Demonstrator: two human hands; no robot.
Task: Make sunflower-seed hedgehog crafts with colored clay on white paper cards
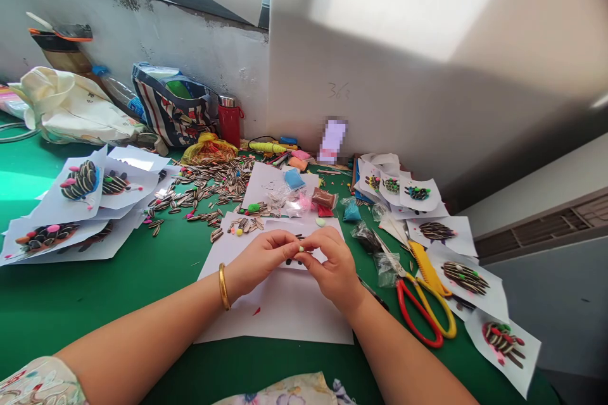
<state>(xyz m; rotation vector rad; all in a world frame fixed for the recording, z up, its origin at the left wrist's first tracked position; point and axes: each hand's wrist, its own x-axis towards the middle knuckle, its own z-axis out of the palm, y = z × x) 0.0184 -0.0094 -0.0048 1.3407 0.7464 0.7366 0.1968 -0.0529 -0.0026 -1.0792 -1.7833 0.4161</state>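
Note:
Over the white paper (285,316), my left hand (266,257) and my right hand (335,266) meet fingertip to fingertip. Both are closed in a pinch on a tiny piece of pale green clay (301,249). Beneath the fingers lies a smaller white card (275,226) with dark marks or seeds, mostly hidden by my hands. A larger pale green clay lump (320,222) sits just beyond my right hand. Sunflower seeds (247,225) and a few small coloured clay bits lie beyond my left hand.
Red-and-yellow scissors (425,310) lie right of the paper, near bagged black clay (365,238). Finished seed hedgehog cards (463,278) line the right; more cards (80,186) are stacked left. Behind are loose seeds (216,180), a red bottle (230,123) and a striped bag (171,107).

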